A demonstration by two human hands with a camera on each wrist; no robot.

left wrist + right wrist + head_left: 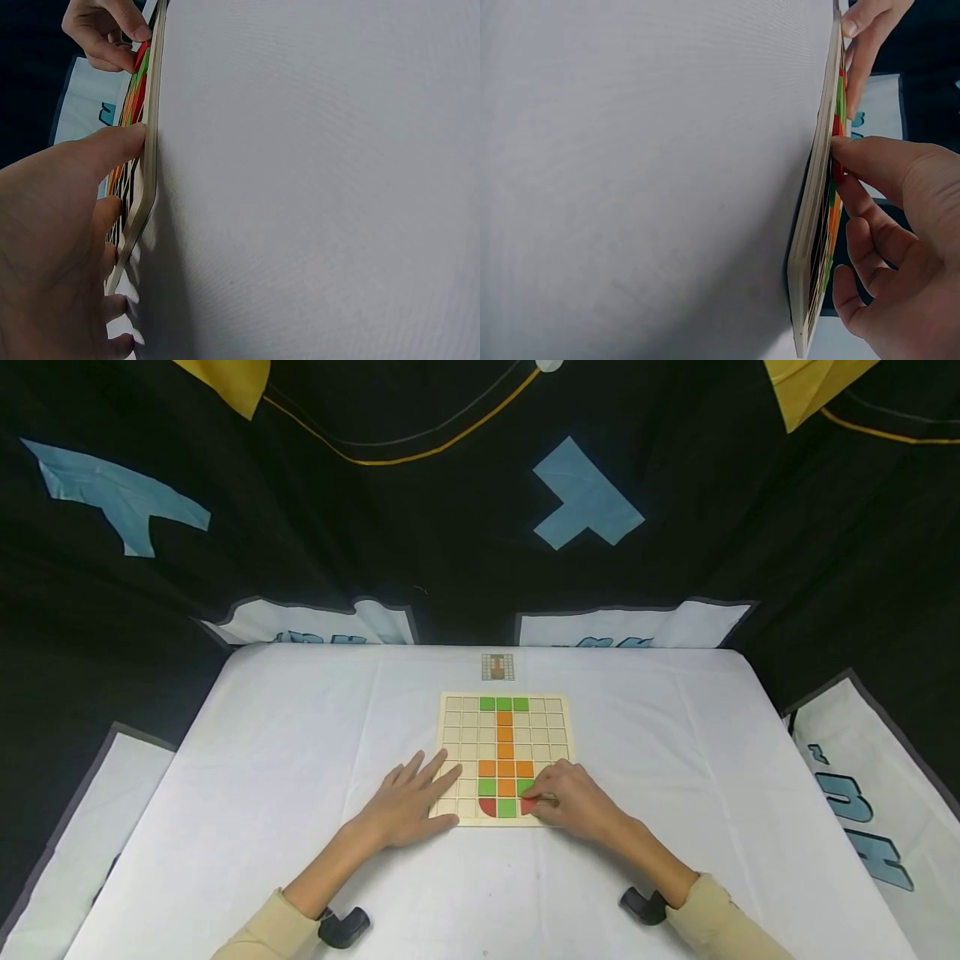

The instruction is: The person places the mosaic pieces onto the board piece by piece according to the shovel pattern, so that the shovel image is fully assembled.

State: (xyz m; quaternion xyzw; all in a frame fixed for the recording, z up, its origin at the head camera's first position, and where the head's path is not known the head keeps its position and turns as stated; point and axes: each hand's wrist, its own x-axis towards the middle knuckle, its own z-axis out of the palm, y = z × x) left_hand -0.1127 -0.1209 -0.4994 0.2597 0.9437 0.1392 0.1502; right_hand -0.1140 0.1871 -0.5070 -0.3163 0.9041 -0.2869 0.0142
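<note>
A pale wooden grid board [553, 735] lies on the white table, holding green, orange and red tiles in a tall figure. My left hand [408, 802] rests with spread fingers on the board's left part, its thumb at the near edge in the left wrist view. With thumb and index finger, my right hand [577, 802] pinches a red tile [838, 161] at the lower right of the figure. Across from it sits a red tile with one rounded corner [488, 807], beside a green tile [507, 808]. The fingers partly hide the pinched tile.
A small picture card [498, 667] with a grid pattern lies beyond the board. The white table [300, 718] stretches out on both sides. Black cloth [450, 552] with blue and white shapes hangs behind. Dark wrist mounts [343, 928] sit near both sleeves.
</note>
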